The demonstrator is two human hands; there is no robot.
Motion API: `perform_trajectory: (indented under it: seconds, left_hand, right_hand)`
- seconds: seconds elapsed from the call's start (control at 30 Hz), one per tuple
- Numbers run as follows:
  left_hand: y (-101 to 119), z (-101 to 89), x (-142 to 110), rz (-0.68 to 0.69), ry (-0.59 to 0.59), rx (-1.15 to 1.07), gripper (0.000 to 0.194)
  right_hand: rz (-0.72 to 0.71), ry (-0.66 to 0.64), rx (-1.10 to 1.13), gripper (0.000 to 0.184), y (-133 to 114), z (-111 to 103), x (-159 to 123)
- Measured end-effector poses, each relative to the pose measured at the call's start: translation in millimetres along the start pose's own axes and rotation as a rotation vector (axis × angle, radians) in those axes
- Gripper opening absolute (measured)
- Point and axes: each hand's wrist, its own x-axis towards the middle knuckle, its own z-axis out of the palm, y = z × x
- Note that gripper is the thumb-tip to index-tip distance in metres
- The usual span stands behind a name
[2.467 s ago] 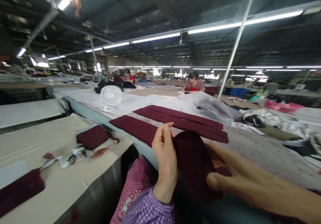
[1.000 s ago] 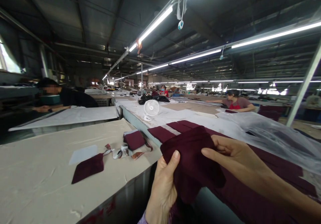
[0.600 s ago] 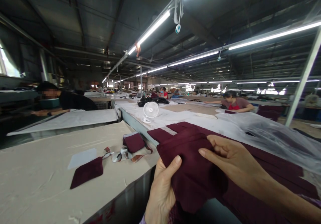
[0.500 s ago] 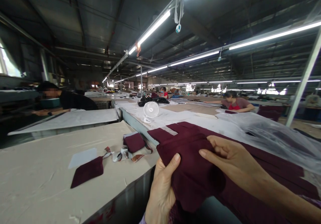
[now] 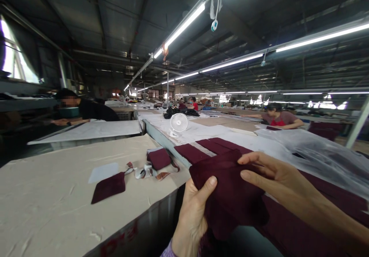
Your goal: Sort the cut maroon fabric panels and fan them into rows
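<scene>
A dark maroon fabric piece (image 5: pixel 230 189) hangs between both hands in front of me, above the gap between two tables. My left hand (image 5: pixel 193 214) grips its lower left edge, thumb pressed on top. My right hand (image 5: pixel 273 176) comes in from the right, fingers pinching the upper right part of the cloth. More maroon fabric strips (image 5: pixel 210 147) lie flat on the long table behind it.
A beige table (image 5: pixel 57 195) at left holds a small maroon piece (image 5: pixel 108 187), a folded maroon piece (image 5: pixel 158 158), ribbon scraps (image 5: pixel 144 170) and a white card (image 5: pixel 103 172). A white fan (image 5: pixel 178 123) and clear plastic sheeting (image 5: pixel 311 149) sit on the long table. Other people work farther off.
The view has swung left and up since the earliest frame. Both hands kept hold of the maroon cloth, opening it out wider; lately it has shifted slightly to the right.
</scene>
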Motion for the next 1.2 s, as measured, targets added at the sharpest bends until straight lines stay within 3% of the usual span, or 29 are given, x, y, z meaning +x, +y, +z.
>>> perform_trajectory:
  seconds: [0.17, 0.37, 0.67, 1.2]
  left_hand:
    - [-2.4, -0.3, 0.8, 0.033, 0.008, -0.045, 0.044]
    - [-3.4, -1.7, -0.3, 0.016, -0.025, -0.026, 0.024]
    - [-6.5, -1.3, -0.2, 0.019, -0.128, -0.019, 0.024]
    - [-8.3, 1.0, -1.1, 0.052, -0.064, 0.0, 0.031]
  right_hand:
    - [0.086, -0.068, 0.085, 0.056, 7.1, -0.4, 0.5]
    - [0.144, -0.176, 0.188, 0.042, -2.2, -2.2, -4.1]
    - [0.109, -0.11, 0.039, 0.05, -0.5, -2.0, 4.8]
    - [0.076, -0.041, 0.007, 0.042, 10.1, -1.4, 0.9]
